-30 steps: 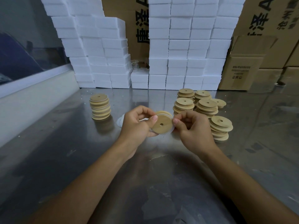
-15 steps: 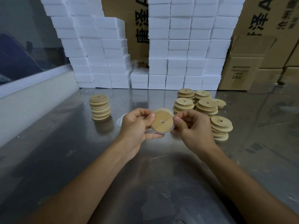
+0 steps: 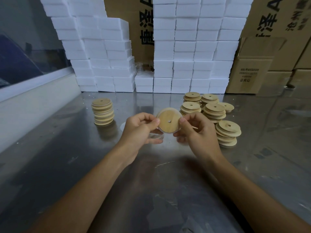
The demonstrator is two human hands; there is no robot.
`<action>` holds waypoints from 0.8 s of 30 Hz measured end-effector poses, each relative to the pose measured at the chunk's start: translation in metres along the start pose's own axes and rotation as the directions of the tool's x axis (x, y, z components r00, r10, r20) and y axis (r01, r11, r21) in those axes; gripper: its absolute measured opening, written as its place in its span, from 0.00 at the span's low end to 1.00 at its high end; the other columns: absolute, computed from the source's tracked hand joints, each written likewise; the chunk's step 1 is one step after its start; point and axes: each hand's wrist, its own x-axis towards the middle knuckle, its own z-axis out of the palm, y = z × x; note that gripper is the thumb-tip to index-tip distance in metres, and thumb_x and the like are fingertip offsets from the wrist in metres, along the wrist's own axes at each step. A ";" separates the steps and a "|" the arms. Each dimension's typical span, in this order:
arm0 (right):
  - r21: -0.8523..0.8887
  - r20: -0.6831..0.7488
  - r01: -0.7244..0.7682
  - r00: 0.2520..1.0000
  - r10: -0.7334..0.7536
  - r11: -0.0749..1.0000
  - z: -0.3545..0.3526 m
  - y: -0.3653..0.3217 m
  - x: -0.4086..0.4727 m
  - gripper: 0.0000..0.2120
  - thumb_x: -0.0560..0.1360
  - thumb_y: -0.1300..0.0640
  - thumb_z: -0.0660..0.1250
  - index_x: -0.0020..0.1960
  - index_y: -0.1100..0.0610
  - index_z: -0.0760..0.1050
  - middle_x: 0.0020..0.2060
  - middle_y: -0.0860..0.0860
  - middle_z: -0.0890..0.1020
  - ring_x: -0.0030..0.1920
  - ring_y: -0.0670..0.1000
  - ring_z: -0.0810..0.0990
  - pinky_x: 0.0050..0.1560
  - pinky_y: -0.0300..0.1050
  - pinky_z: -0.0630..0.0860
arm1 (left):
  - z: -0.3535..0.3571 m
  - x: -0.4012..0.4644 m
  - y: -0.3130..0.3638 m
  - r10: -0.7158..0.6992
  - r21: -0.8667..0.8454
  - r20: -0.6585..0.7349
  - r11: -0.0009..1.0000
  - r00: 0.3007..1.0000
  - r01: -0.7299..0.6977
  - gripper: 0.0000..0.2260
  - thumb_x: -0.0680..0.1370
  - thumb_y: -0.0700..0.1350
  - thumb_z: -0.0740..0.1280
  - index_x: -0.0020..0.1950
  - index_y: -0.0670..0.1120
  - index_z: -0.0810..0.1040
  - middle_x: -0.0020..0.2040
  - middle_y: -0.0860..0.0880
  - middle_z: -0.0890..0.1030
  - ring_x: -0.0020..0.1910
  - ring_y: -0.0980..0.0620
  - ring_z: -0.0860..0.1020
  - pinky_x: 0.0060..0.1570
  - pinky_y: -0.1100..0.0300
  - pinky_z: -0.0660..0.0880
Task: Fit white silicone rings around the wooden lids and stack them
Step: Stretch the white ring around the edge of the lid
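Observation:
A round wooden lid (image 3: pixel 169 121) with a small centre hole is held upright above the steel table, its flat face toward me. My left hand (image 3: pixel 140 130) pinches its left edge and my right hand (image 3: pixel 195 130) pinches its right edge. A thin white silicone ring (image 3: pixel 170 131) shows along the lid's lower rim. To the left stands a neat stack of lids with rings (image 3: pixel 102 111). Several looser piles of bare wooden lids (image 3: pixel 213 111) sit to the right, the nearest pile (image 3: pixel 228 134) beside my right hand. A pale ring (image 3: pixel 122 126) lies on the table behind my left hand.
The steel table (image 3: pixel 84 165) runs to a wall of stacked white boxes (image 3: pixel 190 47) at the back. Cardboard cartons (image 3: pixel 252 71) stand at the back right. A white ledge and window (image 3: pixel 33 81) line the left side.
Both hands have lifted the lid slightly and turned it more upright, so its flat face now points at me. The ring now sits along the lower rim.

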 end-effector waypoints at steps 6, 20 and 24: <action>-0.073 0.041 0.094 0.995 -0.091 0.993 -0.002 -0.001 0.000 0.05 0.79 0.63 0.64 0.45 0.62 0.73 0.35 0.57 0.79 0.27 0.52 0.79 0.31 0.49 0.77 | 0.000 0.000 -0.005 0.164 0.247 -0.018 0.957 0.986 -0.154 0.06 0.76 0.37 0.71 0.41 0.45 0.76 0.44 0.43 0.81 0.38 0.48 0.83 0.31 0.53 0.81; -0.135 0.073 0.026 0.997 -0.016 0.991 0.003 -0.002 -0.002 0.06 0.78 0.61 0.65 0.44 0.64 0.74 0.31 0.52 0.78 0.24 0.51 0.77 0.30 0.50 0.77 | 0.001 0.001 -0.008 0.376 0.404 0.093 0.832 0.922 -0.380 0.15 0.73 0.34 0.73 0.37 0.54 0.77 0.43 0.50 0.84 0.38 0.55 0.81 0.39 0.61 0.79; -0.151 0.084 0.073 0.995 -0.061 0.986 0.001 -0.003 -0.003 0.05 0.78 0.61 0.66 0.44 0.61 0.76 0.32 0.49 0.79 0.24 0.50 0.77 0.30 0.51 0.77 | -0.002 0.003 -0.008 0.382 0.407 0.091 0.828 0.920 -0.385 0.15 0.72 0.35 0.73 0.36 0.56 0.78 0.42 0.52 0.84 0.40 0.54 0.82 0.40 0.61 0.79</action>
